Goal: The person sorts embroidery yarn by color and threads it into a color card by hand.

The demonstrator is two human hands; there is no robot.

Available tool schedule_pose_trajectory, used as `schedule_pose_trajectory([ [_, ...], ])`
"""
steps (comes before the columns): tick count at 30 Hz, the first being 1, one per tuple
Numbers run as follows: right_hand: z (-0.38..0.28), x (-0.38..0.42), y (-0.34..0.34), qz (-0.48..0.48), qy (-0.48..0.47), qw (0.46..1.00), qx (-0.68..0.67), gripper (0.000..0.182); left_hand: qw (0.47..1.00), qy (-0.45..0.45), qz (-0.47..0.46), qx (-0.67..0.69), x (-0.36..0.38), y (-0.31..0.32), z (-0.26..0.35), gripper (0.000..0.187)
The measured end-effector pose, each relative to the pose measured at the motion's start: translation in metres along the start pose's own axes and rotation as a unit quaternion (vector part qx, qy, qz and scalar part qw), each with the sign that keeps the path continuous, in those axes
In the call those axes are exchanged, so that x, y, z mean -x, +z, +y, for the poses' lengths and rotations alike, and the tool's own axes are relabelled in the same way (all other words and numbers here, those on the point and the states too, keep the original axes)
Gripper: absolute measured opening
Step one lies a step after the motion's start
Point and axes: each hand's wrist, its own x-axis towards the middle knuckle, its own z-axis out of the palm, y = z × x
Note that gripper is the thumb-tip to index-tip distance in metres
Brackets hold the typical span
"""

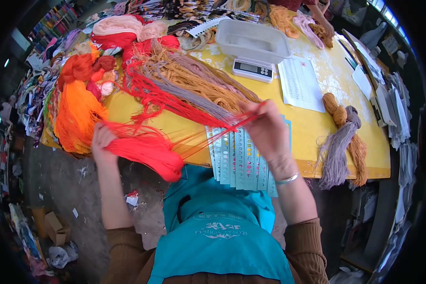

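Observation:
A thick hank of bright red thread [149, 151] hangs from my left hand [103, 142], whose fingers are wrapped round it near the table's left front. My right hand [267, 128] pinches several red strands [208, 139], stretched taut between the two hands. Beneath the strands and my right hand lie light blue punched cards [241, 158] with coloured dots, jutting over the table edge. Just beyond, long bundles of red thread [158, 97], grey thread [189, 97] and tan thread [201, 85] are spread out. An orange hank [75, 113] lies beside my left hand.
A clear plastic tub [253, 40] rests on a digital scale [252, 70], beside a printed sheet [300, 83]. Grey and tan hanks [338, 146] hang over the right front edge of the yellow table [303, 125]. Another person's hand [324, 26] touches brown thread at the back right.

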Motion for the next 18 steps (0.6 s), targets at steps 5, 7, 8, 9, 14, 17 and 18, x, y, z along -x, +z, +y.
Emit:
schedule_pose_trajectory([
  [5, -0.133, -0.003, -0.053, 0.129, -0.096, 0.969, 0.185, 0.028, 0.959, 0.186, 0.182, -0.116, 0.053, -0.060, 0.180, 0.041],
  [7, -0.211, 0.008, -0.104, 0.244, -0.160, 0.930, 0.222, 0.028, 0.954, 0.214, 0.159, -0.136, 0.082, -0.079, 0.253, 0.041],
  [8, -0.256, 0.019, -0.127, 0.312, -0.233, 0.883, 0.262, 0.026, 0.960, 0.218, 0.120, -0.130, 0.091, -0.086, 0.276, 0.040],
  [9, -0.326, 0.035, -0.179, 0.381, -0.268, 0.838, 0.284, 0.022, 0.960, 0.219, 0.121, -0.128, 0.094, -0.078, 0.274, 0.040],
  [14, -0.408, 0.092, -0.128, 0.364, -0.451, 0.671, 0.462, 0.018, 0.950, 0.193, 0.012, -0.245, 0.073, 0.015, 0.160, 0.043],
  [17, -0.333, 0.071, -0.082, 0.288, -0.366, 0.672, 0.576, 0.023, 0.970, 0.056, -0.080, -0.221, 0.046, 0.030, 0.042, 0.056],
  [18, -0.299, 0.060, -0.081, 0.265, -0.330, 0.666, 0.614, 0.025, 0.971, -0.002, -0.108, -0.212, 0.037, 0.026, 0.007, 0.057],
])
